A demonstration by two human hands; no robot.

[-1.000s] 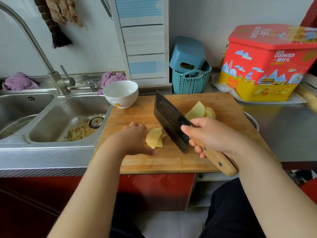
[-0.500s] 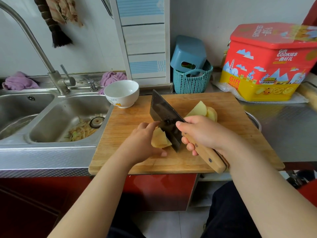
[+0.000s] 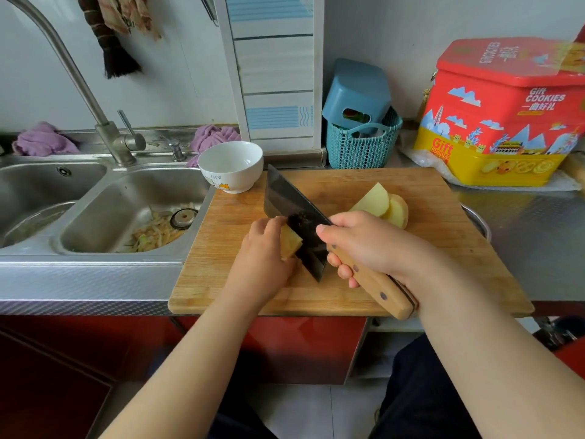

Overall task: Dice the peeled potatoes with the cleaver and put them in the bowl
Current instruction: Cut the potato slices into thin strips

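Head view: left hand point(image 3: 264, 248) holds potato piece point(image 3: 290, 243) on board point(image 3: 427, 274); right hand point(image 3: 367, 245) grips cleaver point(image 3: 296, 223) by handle; potato prob. wet & slippery, firm; pin it from top, fingertips away from edge.

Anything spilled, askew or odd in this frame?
Only the peelings heaped around the sink drain. The board, empty bowl, cleaver and potato pieces look orderly.
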